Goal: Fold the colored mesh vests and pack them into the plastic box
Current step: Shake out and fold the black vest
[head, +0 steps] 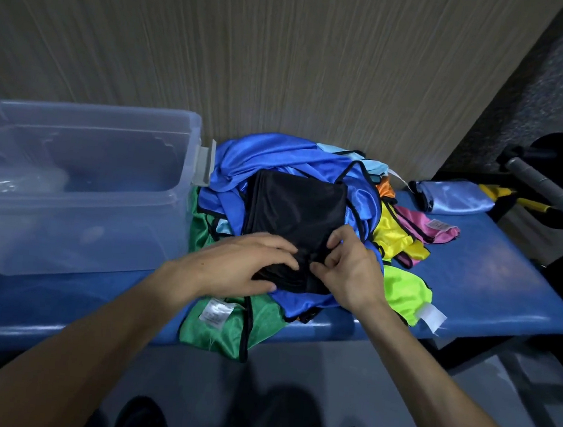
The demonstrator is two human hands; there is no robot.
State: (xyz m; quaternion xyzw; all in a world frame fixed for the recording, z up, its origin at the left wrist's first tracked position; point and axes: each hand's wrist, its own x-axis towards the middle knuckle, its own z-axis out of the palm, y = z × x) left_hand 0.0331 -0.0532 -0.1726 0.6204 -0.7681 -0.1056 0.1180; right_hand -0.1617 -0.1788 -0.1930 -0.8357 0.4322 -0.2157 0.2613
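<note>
On the far left I see the plastic box (79, 190) standing open on the blue bench (493, 285), its lid off and its mouth up, so folded pieces can drop straight in; something pale and crinkled lies in its left end, too blurred for me to name. Just right of the box, touching its wall, the pile of mesh vests (278, 164) spreads across the bench: a green vest (224, 325) hangs over the near edge with its label showing, blue ones heap toward the wall. On top of that heap lies the black vest (294, 207), already narrowed to a rough rectangle, using the pile as a soft working surface. My left hand (244, 261) lies over its near end, fingers fairly straight and pressing down while the thumb tucks under the edge, which I judge pins the cloth so the fold keeps its shape. My right hand (350, 268) pinches the same near edge between thumb and curled fingers, probably to line up the layers before the next fold. Further right, yellow, pink and neon-green vests (406, 290) trail loose, not yet folded. At the far right a pale blue pouch (453, 197) rests by the wall, apart from the pile.
</note>
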